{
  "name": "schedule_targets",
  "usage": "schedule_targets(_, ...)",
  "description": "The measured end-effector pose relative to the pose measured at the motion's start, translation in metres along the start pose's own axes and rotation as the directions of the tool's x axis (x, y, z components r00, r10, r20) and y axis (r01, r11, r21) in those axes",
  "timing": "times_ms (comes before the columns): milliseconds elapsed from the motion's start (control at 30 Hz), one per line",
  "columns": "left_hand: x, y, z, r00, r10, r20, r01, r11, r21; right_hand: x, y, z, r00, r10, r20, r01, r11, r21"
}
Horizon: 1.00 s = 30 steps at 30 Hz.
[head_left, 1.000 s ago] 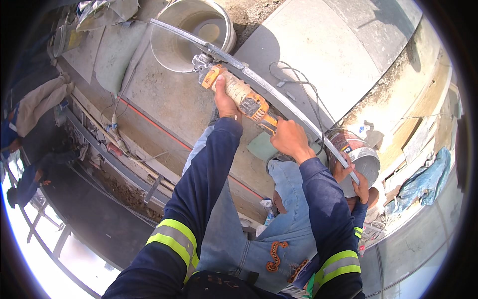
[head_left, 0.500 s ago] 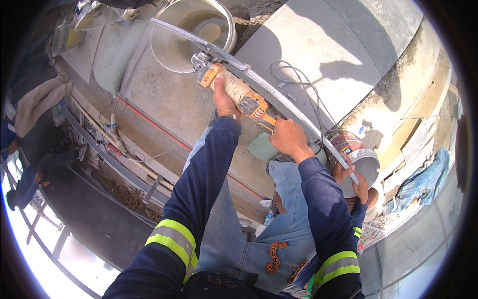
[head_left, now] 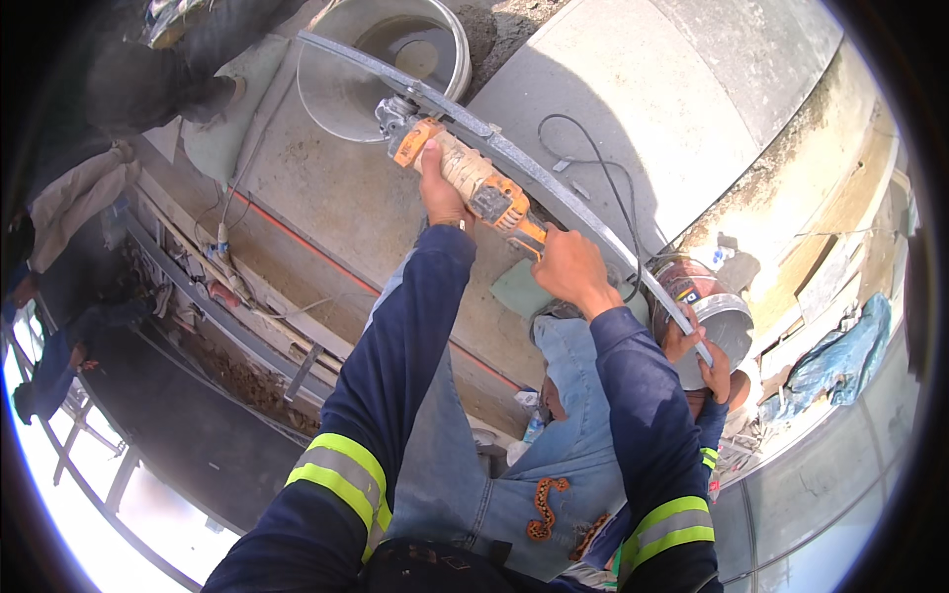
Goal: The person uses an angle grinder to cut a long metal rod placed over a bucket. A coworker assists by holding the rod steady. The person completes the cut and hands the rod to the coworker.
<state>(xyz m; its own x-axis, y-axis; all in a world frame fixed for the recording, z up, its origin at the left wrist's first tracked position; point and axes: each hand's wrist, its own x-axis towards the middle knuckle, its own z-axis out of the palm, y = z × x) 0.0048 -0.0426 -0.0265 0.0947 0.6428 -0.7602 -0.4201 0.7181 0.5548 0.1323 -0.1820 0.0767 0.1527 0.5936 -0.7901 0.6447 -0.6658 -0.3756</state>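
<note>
An orange angle grinder (head_left: 465,178), its body wrapped in pale dusty tape, lies slantwise in both my hands. My left hand (head_left: 442,193) is closed round the front of its body, the thumb on top. Farther back, my right hand (head_left: 573,267) wraps the rear handle. The grinder's head is right beside a long grey metal bar (head_left: 554,188); whether its disc touches the bar, I cannot tell. The bar's far end reaches over a large pale bucket (head_left: 461,74). At its near end, a co-worker's hands (head_left: 682,341) grip the bar.
Grey buckets (head_left: 727,331) stand by the co-worker at right. A dark cable (head_left: 613,158) loops over the pale slab (head_left: 682,89). An orange-red line (head_left: 297,237) runs along the floor at left. At upper left is another person's dark-clothed leg (head_left: 168,84). Blue plastic (head_left: 845,356) lies at far right.
A person in dark clothing has come into the upper left. The shadow on the slab has shifted and shrunk. My hands and the grinder have barely moved.
</note>
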Motion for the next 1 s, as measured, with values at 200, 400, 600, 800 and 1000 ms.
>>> schedule_targets(200,-0.003,0.000,0.001,1.000,0.003,0.013,-0.004,0.999,0.037,-0.001,0.003,0.002,1.000,0.003,-0.011,-0.002,1.000,0.012)
schedule_targets(400,-0.008,-0.004,0.003,0.999,-0.006,-0.031,0.007,1.000,0.024,-0.003,0.006,0.003,1.000,-0.001,-0.008,0.001,1.000,0.022)
schedule_targets(600,-0.011,-0.006,0.000,1.000,-0.002,-0.013,0.002,1.000,0.027,-0.007,0.009,0.003,1.000,-0.014,-0.013,0.014,0.999,0.037)
schedule_targets(800,-0.013,-0.006,-0.001,1.000,-0.008,0.010,0.008,0.999,0.032,-0.009,0.014,0.006,0.999,-0.023,-0.038,0.024,0.999,0.045)
schedule_targets(1000,-0.020,-0.009,0.000,1.000,0.016,0.014,-0.017,0.998,0.057,-0.015,0.017,0.006,0.999,-0.025,-0.035,0.027,0.998,0.051)
